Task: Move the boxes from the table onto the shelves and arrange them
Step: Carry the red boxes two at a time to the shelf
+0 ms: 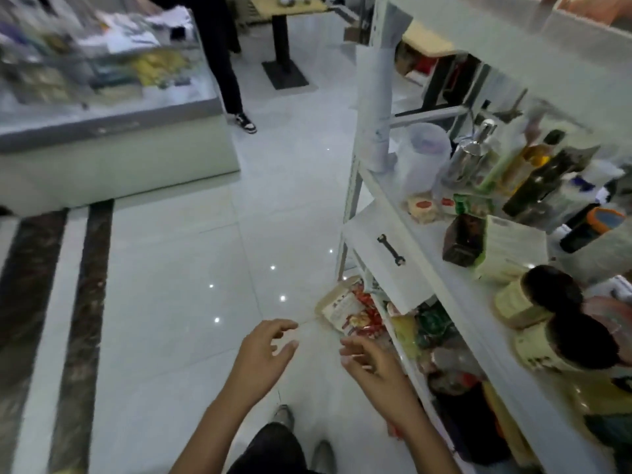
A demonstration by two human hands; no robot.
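Observation:
My left hand (263,357) and my right hand (371,367) hover over the tiled floor, both with fingers spread and holding nothing. A white shelf unit (420,254) stands at my right. On its lower shelf a beige and red box (345,307) juts out past the shelf's front edge, a little beyond my right hand's fingertips. More packets lie behind it, partly hidden. The table with boxes and papers (102,124) is at the far left, blurred.
The middle shelf holds bottles (537,179), a clear jug (424,155), dark-lidded jars (533,295) and small packs. A black wrench (391,249) lies on the shelf's front lip. A person's legs (225,63) stand beside the table. A pedestal table (284,39) stands further back.

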